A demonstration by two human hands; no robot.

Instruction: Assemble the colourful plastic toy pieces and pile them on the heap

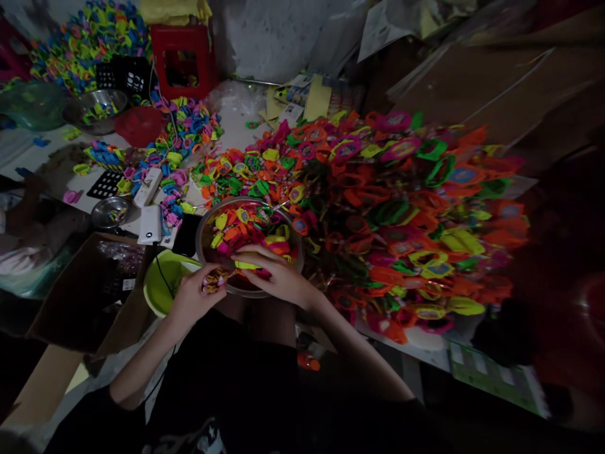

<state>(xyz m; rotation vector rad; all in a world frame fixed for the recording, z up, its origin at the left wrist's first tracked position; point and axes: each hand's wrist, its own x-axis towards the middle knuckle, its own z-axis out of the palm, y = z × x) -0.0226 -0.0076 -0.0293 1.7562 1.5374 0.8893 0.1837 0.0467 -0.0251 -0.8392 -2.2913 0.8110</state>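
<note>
A metal bowl (202,243) full of bright plastic toy watches (231,234) rests at my lap against the table edge. My left hand (193,295), at the bowl's near left rim, is closed around small brown-and-pink patterned pieces (215,281) whose kind I cannot make out. Over the bowl, my right hand (278,275) has its fingers bent round a yellow toy watch (246,265). The two hands' fingertips come close together. Below my left hand, a lime-green basin (158,287) is partly covered by the forearm.
A large heap of toy watches (392,214) spreads to the right. On the left are a power strip (147,188), a white box-shaped device (150,224), a small metal bowl (109,212) and a cardboard box (70,296). A red stool (183,60) stands behind. Another person's arm (26,208) shows at far left.
</note>
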